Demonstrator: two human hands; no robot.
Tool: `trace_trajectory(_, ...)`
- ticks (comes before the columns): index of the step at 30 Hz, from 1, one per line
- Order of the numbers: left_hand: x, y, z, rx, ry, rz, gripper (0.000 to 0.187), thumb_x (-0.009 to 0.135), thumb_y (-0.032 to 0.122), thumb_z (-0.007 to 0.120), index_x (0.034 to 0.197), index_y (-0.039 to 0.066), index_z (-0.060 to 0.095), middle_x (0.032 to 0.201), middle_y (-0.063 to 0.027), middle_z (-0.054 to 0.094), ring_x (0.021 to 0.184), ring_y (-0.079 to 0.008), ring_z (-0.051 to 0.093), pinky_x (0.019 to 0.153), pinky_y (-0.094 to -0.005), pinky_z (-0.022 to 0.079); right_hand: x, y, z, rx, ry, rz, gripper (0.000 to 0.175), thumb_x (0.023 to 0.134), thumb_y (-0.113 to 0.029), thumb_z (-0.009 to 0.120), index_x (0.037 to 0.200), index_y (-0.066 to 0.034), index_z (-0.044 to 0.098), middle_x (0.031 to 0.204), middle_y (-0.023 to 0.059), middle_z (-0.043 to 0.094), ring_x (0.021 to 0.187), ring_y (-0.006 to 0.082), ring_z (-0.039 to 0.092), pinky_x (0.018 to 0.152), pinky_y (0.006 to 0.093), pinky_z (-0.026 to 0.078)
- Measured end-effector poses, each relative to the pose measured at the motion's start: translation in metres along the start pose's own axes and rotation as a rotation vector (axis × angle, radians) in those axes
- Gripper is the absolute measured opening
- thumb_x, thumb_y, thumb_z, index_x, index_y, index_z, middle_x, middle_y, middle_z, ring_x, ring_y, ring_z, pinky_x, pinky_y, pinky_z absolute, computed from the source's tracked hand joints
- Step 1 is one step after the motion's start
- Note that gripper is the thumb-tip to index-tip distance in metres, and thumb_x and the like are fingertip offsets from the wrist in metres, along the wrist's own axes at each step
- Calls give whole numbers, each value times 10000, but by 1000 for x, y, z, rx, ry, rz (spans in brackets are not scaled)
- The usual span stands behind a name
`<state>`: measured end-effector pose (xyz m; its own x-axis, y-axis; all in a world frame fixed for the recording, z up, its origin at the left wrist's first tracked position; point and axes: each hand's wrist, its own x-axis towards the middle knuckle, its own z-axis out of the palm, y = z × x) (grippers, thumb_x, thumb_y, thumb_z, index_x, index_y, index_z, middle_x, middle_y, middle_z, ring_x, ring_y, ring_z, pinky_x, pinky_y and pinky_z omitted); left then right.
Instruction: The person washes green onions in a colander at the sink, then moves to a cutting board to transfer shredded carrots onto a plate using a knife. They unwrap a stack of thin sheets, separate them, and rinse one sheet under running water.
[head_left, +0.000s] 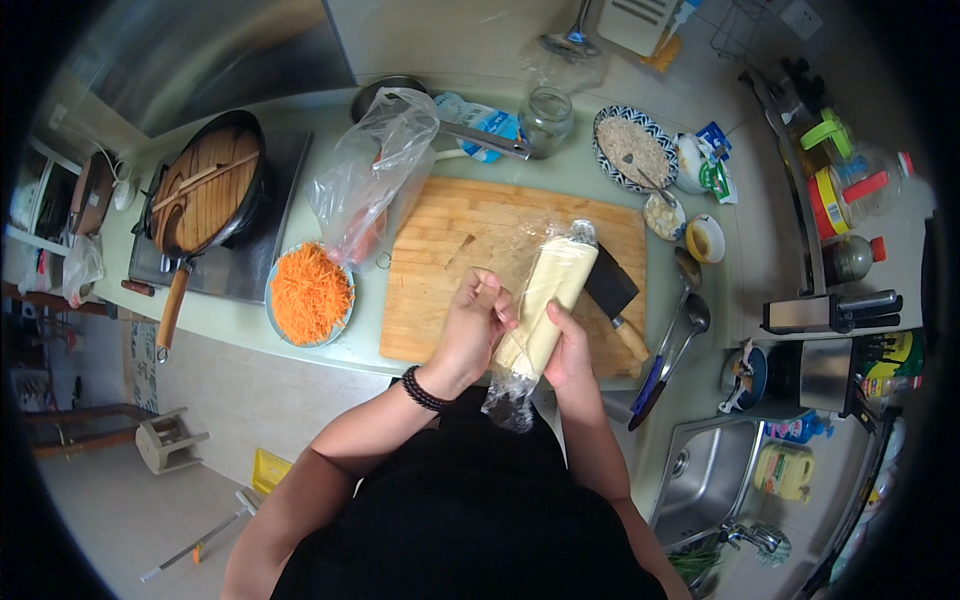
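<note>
A pale yellow roll of food (556, 289), wrapped in clear plastic film (516, 401), is held at a slant over the near part of a wooden cutting board (442, 217). My right hand (570, 349) grips its lower right side, thumb on top. At its left side, my left hand (476, 319) has curled fingers pinching at the film; the exact hold is partly hidden. Loose film bunches at both ends of the roll. Right of the roll, a cleaver (611, 285) with a wooden handle lies on the board, its blade partly covered by the roll.
Shredded carrot (311, 296) heaps a plate at left, beside a clear plastic bag (375, 180). A lidded wok (206, 187) sits on the stove. Beyond the board stand a glass jar (546, 120) and a patterned dish (634, 150). Ladles (675, 337) lie at right, near the sink (709, 480).
</note>
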<state>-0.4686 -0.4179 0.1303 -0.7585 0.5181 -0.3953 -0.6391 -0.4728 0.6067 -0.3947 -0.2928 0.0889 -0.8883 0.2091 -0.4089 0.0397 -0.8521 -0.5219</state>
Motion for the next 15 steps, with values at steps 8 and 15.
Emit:
trace_trajectory(8,2,56,-9,-289,-207,-296,134,1033,228,449,926,149,453,708,33,357,532,-48,280,396,-171,216,0,-15,-23,-20,-36,71,561,956,-391,482,1322,34,466,1227,200,590,1066,293,608,937,434,487)
trace_trajectory(15,-8,46,21,-20,-357,-372,161,1025,252,476,911,144,438,717,38,374,517,-29,281,386,-161,187,20,21,-42,-55,-231,205,696,903,-475,620,1412,-80,358,1298,79,529,1148,210,547,984,381,445)
